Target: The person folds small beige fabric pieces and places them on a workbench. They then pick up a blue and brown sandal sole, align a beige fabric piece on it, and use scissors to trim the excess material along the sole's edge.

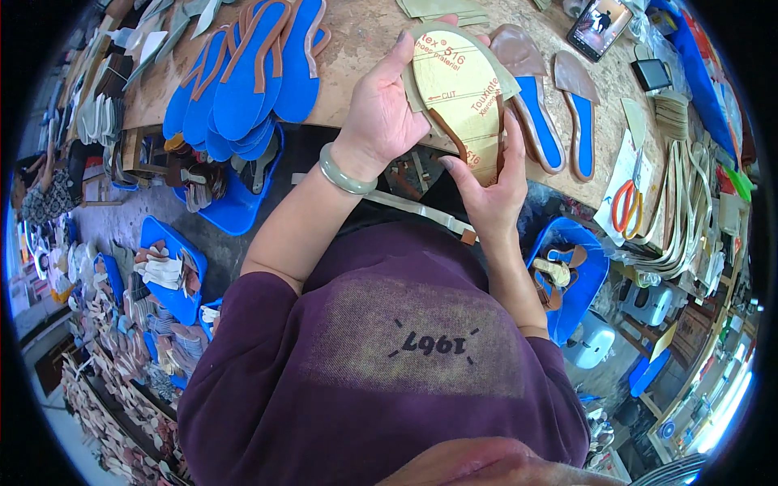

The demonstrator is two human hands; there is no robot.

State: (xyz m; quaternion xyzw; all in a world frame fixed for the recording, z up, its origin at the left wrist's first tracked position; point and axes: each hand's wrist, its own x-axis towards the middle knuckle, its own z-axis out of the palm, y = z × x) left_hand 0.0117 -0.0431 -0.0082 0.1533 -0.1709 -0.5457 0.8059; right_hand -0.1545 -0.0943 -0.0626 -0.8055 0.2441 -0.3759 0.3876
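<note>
Above the near edge of the workbench I hold a shoe insole [458, 89] in both hands. Its yellow underside, printed in red, faces me, and brown edging runs along both sides of its narrower lower part. A grey-green piece of material [510, 83] shows from behind its wide upper end. My left hand [379, 117] grips the upper left edge, thumb on the rim and the other fingers partly hidden behind. Lower down, my right hand [496, 182] pinches the narrow end between thumb and fingers. Two blue insoles with brown leather tops [541, 113] [577, 105] lie just right of it.
Blue insoles with brown edging [243, 77] are piled at the bench's left. Orange-handled scissors [626, 206] lie at the right, near hanging pale strips [679, 198]. A phone [600, 31] stands at the back right. Blue bins [596, 279] [188, 306] with shoe parts flank me below.
</note>
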